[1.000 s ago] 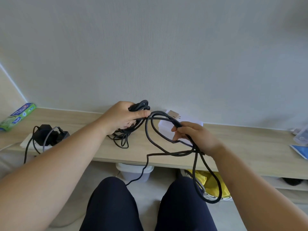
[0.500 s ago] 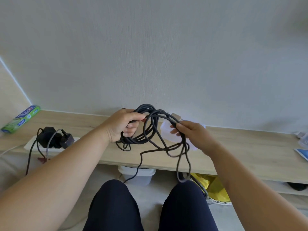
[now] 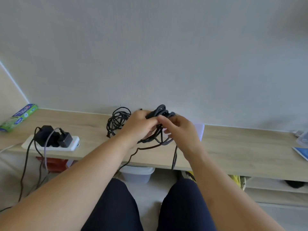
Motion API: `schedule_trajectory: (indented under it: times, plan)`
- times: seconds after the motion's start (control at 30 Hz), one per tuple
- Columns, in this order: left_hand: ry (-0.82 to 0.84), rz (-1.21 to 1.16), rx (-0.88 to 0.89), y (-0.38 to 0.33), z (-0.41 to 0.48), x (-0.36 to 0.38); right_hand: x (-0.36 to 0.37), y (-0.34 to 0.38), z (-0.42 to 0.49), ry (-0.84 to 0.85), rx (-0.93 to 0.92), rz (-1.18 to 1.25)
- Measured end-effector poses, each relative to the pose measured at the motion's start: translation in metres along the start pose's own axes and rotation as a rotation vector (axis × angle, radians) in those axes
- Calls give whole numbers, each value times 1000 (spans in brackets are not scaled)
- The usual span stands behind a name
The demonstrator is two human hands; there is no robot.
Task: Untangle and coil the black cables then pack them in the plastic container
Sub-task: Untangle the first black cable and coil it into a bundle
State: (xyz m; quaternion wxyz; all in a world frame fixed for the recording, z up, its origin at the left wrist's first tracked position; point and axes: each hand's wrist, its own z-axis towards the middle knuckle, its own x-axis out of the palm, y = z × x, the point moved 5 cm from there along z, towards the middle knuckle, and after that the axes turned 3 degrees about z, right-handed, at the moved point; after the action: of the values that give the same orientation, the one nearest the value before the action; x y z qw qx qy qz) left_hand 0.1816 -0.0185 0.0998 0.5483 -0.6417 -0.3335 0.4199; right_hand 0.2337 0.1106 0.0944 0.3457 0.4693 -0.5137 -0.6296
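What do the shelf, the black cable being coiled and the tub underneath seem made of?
The shelf looks like pale matte board with faint grain; laminate or real wood, I can't tell. The black cable has a dull, flexible jacket, probably rubber or plastic. The tub looks like whitish plastic, smooth moulded rim.

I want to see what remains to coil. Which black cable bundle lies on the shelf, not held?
The thin, loose bundle beside the left hand, lying on the shelf. The left hand grips the thicker coil.
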Motion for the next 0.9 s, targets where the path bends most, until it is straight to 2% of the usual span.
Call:
schedule_trajectory:
  times: [0.1,0.23,0.3,0.4,0.53,0.6,0.67,0.73,0.8,0.83,0.9]
  plan:
    - [7,-36,-19,7,-4,5,4,-5,2,61,123,244]
    - [-170,-36,-77,25,1,-19,-8,-17,8,37,332,667]
    - [-182,-69,-103,29,5,-31,-20,-25,13,34,394,759]
    - [-122,-71,-94,27,8,-41,-31,-34,19,74,361,696]
    - [-128,-52,-48,20,6,-52,-43,-31,22,166,198,365]
    - [-97,83,16,13,2,-53,-48,-25,23,113,143,245]
    - [-77,435,142,3,-4,-48,-51,-23,26,-16,147,306]
    - [-79,657,279,-7,-10,-40,-53,-22,31,-149,208,522]
    - [-103,672,372,-15,-15,-36,-52,-19,34,-242,249,670]
    - [-124,658,396,-19,-16,-36,-54,-18,36,-270,245,666]
    - [-210,626,392,-23,-14,-42,-57,-19,37,-293,170,499]
